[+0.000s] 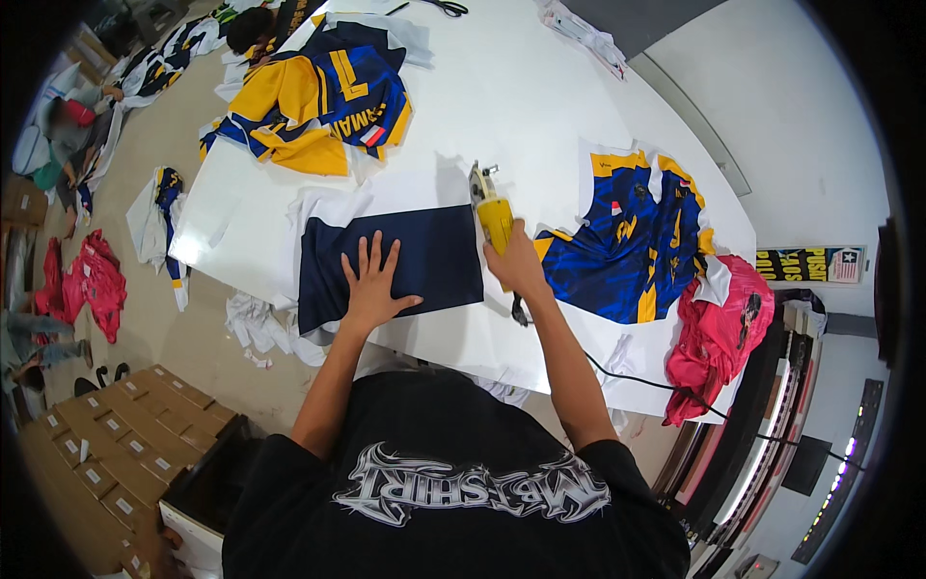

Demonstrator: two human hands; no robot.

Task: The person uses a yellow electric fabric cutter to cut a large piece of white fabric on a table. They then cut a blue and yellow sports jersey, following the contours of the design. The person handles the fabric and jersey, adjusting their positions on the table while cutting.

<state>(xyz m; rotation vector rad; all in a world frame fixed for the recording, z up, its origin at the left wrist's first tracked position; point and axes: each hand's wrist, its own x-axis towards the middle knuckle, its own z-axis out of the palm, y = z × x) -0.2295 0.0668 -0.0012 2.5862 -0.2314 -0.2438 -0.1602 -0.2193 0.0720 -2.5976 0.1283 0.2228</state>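
Observation:
A dark navy fabric panel point(434, 253) lies flat on the white table, with white fabric showing along its left and upper edges. My left hand point(373, 287) rests on it, fingers spread, pressing the cloth. Wrapped round a yellow handheld electric fabric cutter point(496, 227) is my right hand point(518, 262). The cutter's metal head point(481, 181) stands at the panel's upper right corner, and its body runs beside the right edge. From the cutter's rear a black cord point(617, 375) trails to the right.
Blue and yellow jersey pieces point(627, 232) lie to the right, beside a pink plastic bag point(723, 323). A jersey pile point(318, 101) sits at the far left of the white table point(521, 96), black scissors point(449, 8) at the far edge. Cardboard boxes point(125, 449) stand lower left; people work at left.

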